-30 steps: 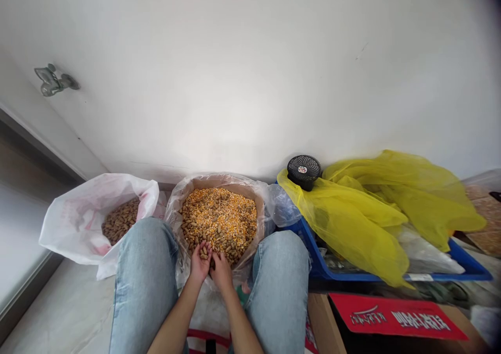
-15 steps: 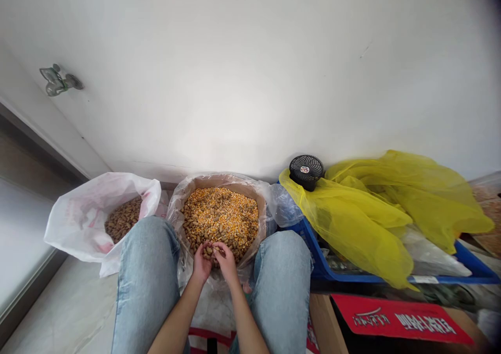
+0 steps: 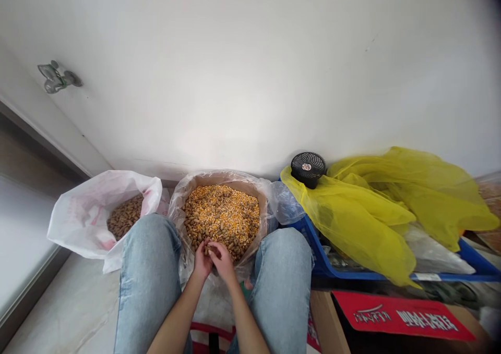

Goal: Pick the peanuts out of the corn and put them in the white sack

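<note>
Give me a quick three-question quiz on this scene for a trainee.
1. True or false: the white plastic bag holds only yellow corn.
2. What are the left hand and right hand over? A) the clear plastic bag of corn and brown pieces; B) the blue crate; C) the red card.
3. What stands on the yellow netting?

Key: 1 false; 2 A; 3 a small black fan.
</note>
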`<state>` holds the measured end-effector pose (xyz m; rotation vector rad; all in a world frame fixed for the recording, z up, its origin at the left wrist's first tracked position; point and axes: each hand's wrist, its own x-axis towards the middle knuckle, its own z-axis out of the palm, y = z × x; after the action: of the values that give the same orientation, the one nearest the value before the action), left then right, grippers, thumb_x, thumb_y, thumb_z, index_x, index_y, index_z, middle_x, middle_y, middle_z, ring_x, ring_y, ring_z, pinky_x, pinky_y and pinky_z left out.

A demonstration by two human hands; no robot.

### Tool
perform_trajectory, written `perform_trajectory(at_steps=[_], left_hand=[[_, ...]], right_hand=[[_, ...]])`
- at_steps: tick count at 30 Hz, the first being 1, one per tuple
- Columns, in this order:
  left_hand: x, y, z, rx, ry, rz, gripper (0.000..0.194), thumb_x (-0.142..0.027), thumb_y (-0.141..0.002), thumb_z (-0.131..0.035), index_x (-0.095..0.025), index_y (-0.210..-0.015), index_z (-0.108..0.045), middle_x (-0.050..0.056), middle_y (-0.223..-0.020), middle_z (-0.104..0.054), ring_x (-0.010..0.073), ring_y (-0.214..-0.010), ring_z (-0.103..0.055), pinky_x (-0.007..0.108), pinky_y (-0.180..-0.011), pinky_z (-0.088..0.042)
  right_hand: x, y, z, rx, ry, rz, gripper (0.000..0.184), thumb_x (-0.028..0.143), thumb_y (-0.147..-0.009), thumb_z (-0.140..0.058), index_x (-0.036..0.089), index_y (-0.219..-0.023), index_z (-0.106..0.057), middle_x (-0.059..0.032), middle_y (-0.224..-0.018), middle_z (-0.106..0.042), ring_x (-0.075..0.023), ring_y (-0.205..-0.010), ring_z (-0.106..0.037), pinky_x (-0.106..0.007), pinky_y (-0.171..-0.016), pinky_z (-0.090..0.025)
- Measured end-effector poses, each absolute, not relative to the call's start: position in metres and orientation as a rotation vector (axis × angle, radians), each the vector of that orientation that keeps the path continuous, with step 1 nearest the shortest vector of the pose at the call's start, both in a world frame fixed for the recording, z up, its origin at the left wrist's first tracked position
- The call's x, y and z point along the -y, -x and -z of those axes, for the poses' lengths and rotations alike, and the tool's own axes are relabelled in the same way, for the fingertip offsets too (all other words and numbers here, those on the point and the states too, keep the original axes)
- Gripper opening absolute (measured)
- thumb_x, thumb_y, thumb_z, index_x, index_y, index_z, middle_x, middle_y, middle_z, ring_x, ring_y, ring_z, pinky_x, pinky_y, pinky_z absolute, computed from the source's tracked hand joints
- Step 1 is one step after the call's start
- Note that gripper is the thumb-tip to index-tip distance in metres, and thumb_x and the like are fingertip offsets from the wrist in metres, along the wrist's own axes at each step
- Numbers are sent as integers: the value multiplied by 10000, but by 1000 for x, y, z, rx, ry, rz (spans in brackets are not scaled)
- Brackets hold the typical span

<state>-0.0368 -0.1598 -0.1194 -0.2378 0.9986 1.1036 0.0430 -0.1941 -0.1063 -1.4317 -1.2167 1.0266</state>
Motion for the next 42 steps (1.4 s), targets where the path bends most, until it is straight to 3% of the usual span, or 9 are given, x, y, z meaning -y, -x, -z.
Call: perform_trajectory(at_steps=[7, 11, 14, 20, 26, 30, 36, 39, 42], left_hand=[[159, 39, 122, -912, 264, -1081, 156, -131, -783, -414, -146, -735, -562, 45, -686, -609, 109, -636, -601, 215, -599, -500], [159, 39, 121, -908, 268, -1085, 164, -116, -777, -414, -149, -731, -568, 49, -688, -610, 114, -638, -600, 216, -598, -499], [160, 39, 119, -910, 253, -1083, 174, -121, -781, -405, -148, -725, -567, 49, -689, -606, 109, -637, -599, 211, -596, -496], [161, 38, 117, -919, 262, -1087, 150, -134, -778, -411, -141, -719, -549, 39, -667, -597, 112, -625, -600, 217, -584, -500], [162, 38, 119, -897, 240, -1085, 139, -130, -771, -417, -147, -719, -545, 40, -682, -602, 113, -630, -599, 227, -595, -502], [162, 37, 119, -918, 228, -1092, 131, -130, -764, -428, -144, -716, -550, 38, -692, -601, 110, -633, -594, 234, -611, -500], [162, 35, 116, -925, 210, -1080, 174, -130, -777, -403, -141, -707, -561, 30, -659, -596, 108, -562, -570, 215, -495, -458], [162, 35, 115, -970, 194, -1061, 158, -141, -773, -416, -141, -710, -560, 9, -608, -576, 84, -446, -507, 177, -358, -342], [163, 35, 114, -990, 197, -1047, 154, -154, -774, -416, -143, -716, -559, 3, -599, -571, 79, -426, -493, 174, -344, -311]], right_hand=[[192, -77, 131, 1022, 2049, -486, 361, 121, -690, -381, 148, -1005, -555, -135, -1004, -550, -237, -977, -499, -375, -856, -346], [191, -81, 139, 1232, 2254, -523, 480, 18, -632, -381, 156, -1060, -548, -184, -1085, -502, -287, -977, -506, -403, -822, -338], [189, -79, 141, 1255, 2278, -567, 449, 10, -623, -385, 168, -992, -585, -179, -1044, -518, -289, -937, -521, -403, -798, -348], [185, -85, 147, 899, 1934, -747, 199, 102, -583, -463, 193, -692, -604, -77, -819, -592, -223, -860, -542, -355, -819, -376], [185, -81, 154, 623, 1750, -901, 235, 305, -654, -463, 182, -811, -588, -44, -762, -624, -166, -684, -587, -305, -623, -477], [186, -77, 144, 287, 1463, -1063, 240, 365, -627, -524, 206, -793, -590, -31, -744, -620, -144, -627, -584, -294, -596, -494], [185, -60, 115, 581, 1322, -1351, 337, 365, -626, -585, 222, -932, -596, -28, -838, -629, -145, -655, -590, -276, -569, -489], [187, -49, 111, 808, 1281, -1410, 330, 342, -621, -605, 223, -928, -620, -40, -906, -638, -181, -788, -593, -297, -626, -494], [188, -47, 111, 882, 1319, -1355, 308, 329, -631, -600, 218, -918, -626, -45, -934, -636, -195, -867, -578, -307, -677, -488]])
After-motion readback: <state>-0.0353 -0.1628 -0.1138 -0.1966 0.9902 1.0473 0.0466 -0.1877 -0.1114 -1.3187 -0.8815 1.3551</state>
